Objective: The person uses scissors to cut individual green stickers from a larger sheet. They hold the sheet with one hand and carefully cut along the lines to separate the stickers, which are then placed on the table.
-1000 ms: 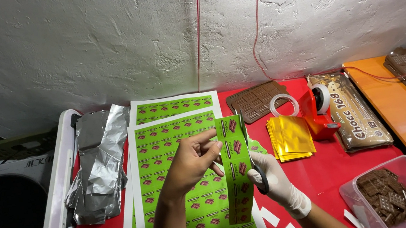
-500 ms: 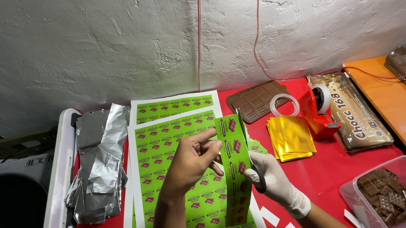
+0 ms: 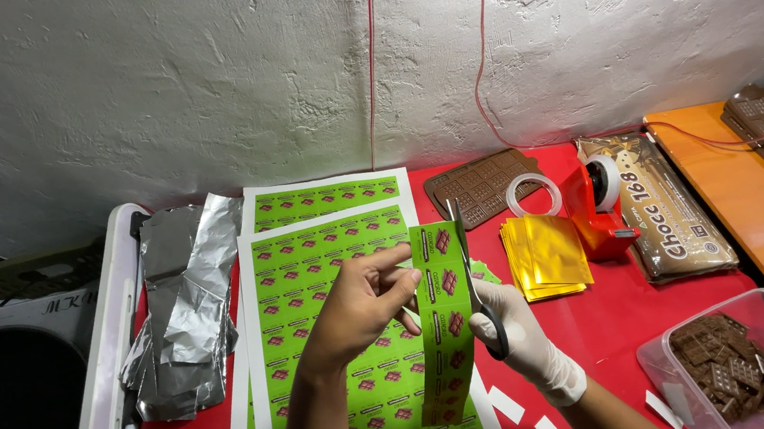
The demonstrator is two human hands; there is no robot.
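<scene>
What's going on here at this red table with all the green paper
A person is cutting printed labels. Their bare left hand holds up a long green label strip, while the right hand, in a white glove, works scissors along its edge. Full green label sheets lie underneath on the red table. Crumpled silver foil sits to the left; gold foil squares, a red tape dispenser and a clear tub of chocolate pieces sit to the right.

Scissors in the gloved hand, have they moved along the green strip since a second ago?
Yes. The scissors have advanced up the green strip, blade tips nearer the brown mould.
</scene>
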